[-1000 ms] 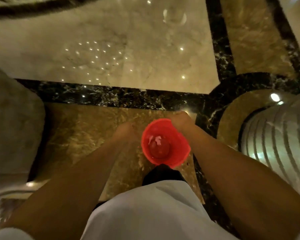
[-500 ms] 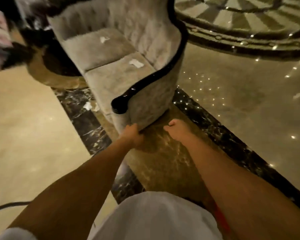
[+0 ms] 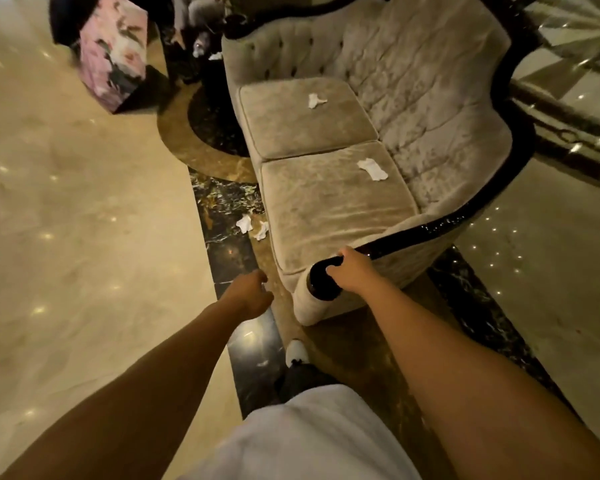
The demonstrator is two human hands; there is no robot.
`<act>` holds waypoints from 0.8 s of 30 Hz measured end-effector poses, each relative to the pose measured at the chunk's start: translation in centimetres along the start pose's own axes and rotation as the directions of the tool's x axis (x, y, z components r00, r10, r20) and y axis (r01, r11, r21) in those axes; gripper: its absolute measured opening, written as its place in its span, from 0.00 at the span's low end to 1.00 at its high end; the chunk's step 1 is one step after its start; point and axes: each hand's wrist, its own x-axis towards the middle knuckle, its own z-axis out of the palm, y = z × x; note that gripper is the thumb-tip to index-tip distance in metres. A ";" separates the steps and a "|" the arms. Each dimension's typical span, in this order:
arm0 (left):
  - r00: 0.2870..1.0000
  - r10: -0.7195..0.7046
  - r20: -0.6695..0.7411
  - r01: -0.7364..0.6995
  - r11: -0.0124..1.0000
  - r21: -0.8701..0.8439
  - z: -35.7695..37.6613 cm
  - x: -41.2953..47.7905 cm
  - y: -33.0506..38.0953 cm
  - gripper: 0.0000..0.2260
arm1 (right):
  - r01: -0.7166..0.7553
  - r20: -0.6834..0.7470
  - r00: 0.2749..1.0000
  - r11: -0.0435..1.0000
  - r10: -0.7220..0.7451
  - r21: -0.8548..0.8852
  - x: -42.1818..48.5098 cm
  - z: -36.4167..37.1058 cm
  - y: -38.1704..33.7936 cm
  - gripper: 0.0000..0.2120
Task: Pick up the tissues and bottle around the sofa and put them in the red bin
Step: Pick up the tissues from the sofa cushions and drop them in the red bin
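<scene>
Marble floor (image 3: 84, 237) gleams around a grey sofa (image 3: 378, 133), tissues (image 3: 372, 169) on its cushions and at its foot toward ten o'clock. The right hand (image 3: 354, 271) grips the black armrest (image 3: 326, 275); the left hand (image 3: 250, 296) hangs loosely curled, empty.
</scene>
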 end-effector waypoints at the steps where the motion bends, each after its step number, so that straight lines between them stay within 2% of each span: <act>1: 1.000 -0.015 0.007 0.015 1.000 -0.003 -1.1 1.6 0.6 0.19 | -0.015 0.001 1.000 1.000 0.015 -0.009 2.0 -1.2 -0.5 0.25; 4: 0.998 -0.027 0.049 0.026 0.999 0.019 -4.4 5.9 2.3 0.17 | -0.052 0.004 0.999 0.998 0.052 0.027 7.2 -4.1 -1.6 0.26; 8: 0.999 -0.042 0.013 0.041 0.998 0.051 -9.0 12.9 4.3 0.15 | -0.080 -0.021 0.996 0.989 0.084 0.121 13.9 -7.3 -3.8 0.26; 12: 0.993 -0.045 0.105 0.031 0.990 0.139 -11.5 19.0 5.3 0.17 | -0.156 0.009 0.988 0.965 0.157 0.212 19.0 -8.3 -4.4 0.25; 17: 0.970 0.072 0.230 -0.153 0.921 0.358 -15.5 29.3 6.3 0.15 | -0.278 -0.061 0.952 0.927 0.302 0.252 26.6 -8.6 -5.0 0.21; 20: 0.961 0.171 0.218 -0.245 0.893 0.377 -18.4 35.7 7.7 0.16 | -0.311 -0.093 0.927 0.885 0.362 0.347 31.6 -9.9 -8.1 0.28; 24: 0.924 0.294 0.245 -0.372 0.838 0.400 -23.8 45.6 9.4 0.17 | -0.292 -0.215 0.876 0.831 0.431 0.473 38.8 -12.0 -14.0 0.26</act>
